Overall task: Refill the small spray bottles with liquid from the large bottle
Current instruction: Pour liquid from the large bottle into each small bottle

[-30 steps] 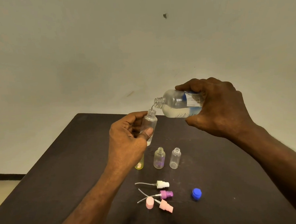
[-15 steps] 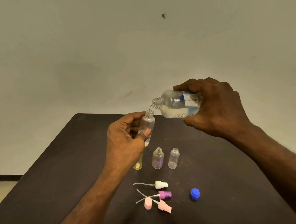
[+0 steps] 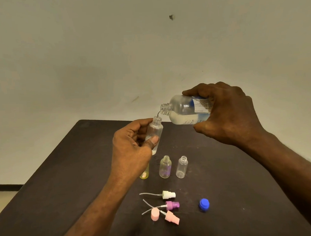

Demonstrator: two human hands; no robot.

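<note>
My right hand grips the large clear bottle, tipped nearly level with its open neck pointing left. A thin stream falls from that neck into a small clear spray bottle, held upright in my left hand above the table. A little liquid shows at the small bottle's base. On the dark table stand a yellowish small bottle, partly hidden by my left hand, a purple-tinted one and a clear one, all uncapped.
Nearer to me lie a white spray head, a purple spray head, a pink spray head and a pink cap. A blue cap sits to their right. A pale wall rises behind the table's far edge.
Both hands and both bottles have drifted slightly left. The pour goes on with the same grips.
</note>
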